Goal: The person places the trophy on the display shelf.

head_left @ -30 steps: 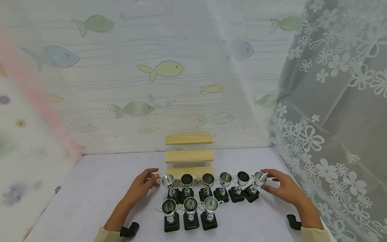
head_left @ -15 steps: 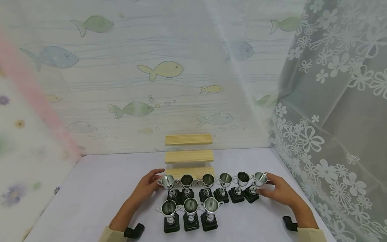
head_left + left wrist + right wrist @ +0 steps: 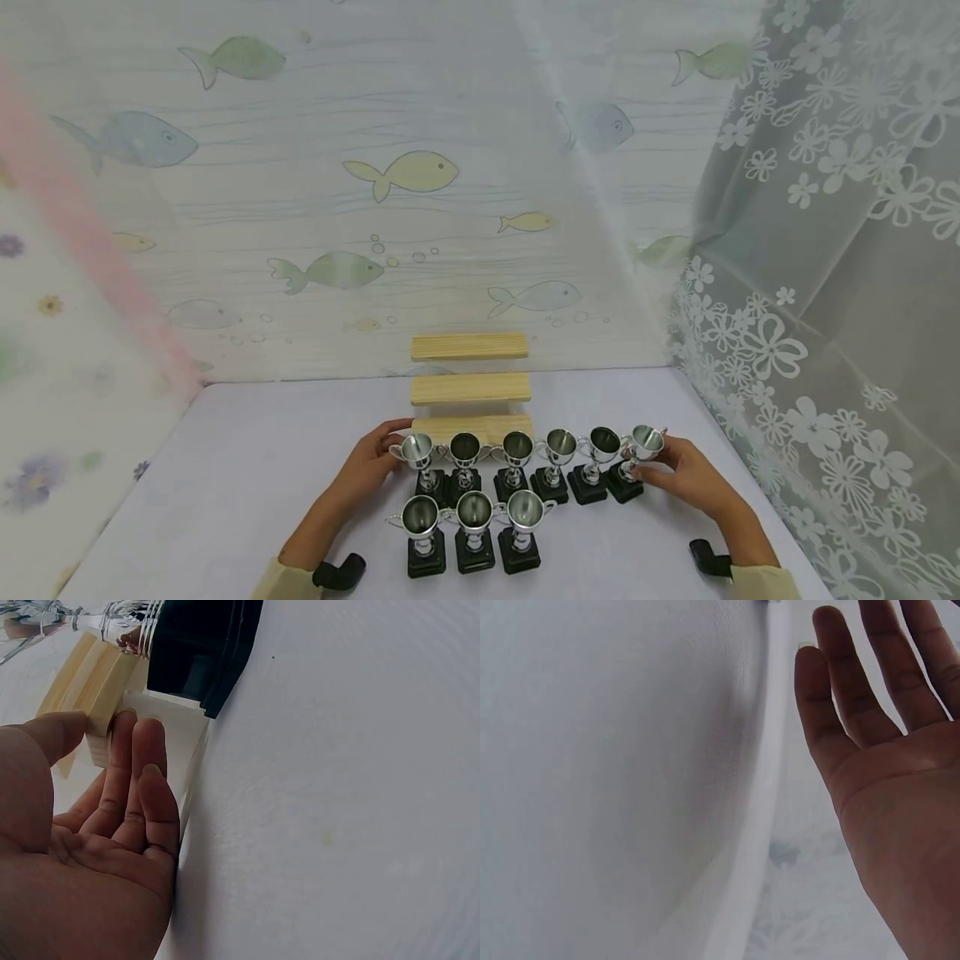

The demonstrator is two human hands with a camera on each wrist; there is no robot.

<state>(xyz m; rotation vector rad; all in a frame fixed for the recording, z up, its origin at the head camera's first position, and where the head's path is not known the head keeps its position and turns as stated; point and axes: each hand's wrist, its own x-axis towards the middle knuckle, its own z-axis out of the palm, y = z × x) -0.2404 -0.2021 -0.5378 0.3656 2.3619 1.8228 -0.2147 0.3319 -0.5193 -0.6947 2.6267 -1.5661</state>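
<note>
The left hand (image 3: pixel 367 467) pinches the near end of the lowest pine board (image 3: pixel 471 428), thumb above and fingers beneath, beside a white support (image 3: pixel 166 720); the right hand (image 3: pixel 688 473) is spread, fingers fairly straight and slightly apart, around the outer side of the end trophy cup (image 3: pixel 647 442), though whether it touches cannot be told; that cup hides its fingertips, while another silver cup (image 3: pixel 417 450) stands just beside the left fingers.

Between the hands runs a row of six silver trophies on black bases, these two at its ends; the four nearest the left hand partly block the board's front edge; closer to the person than both hands, a second row of three, its middle trophy (image 3: pixel 475 512) upright like the others, makes nine in all.

Beyond the hands rise two more pine boards, a middle one (image 3: pixel 470 387) and a top one (image 3: pixel 469 346), three altogether; a white tabletop (image 3: pixel 607 550) carries everything; past it hang a fish-print backdrop (image 3: pixel 450 100) and, outward of the right hand, one sheer flowered curtain (image 3: pixel 840 275).
</note>
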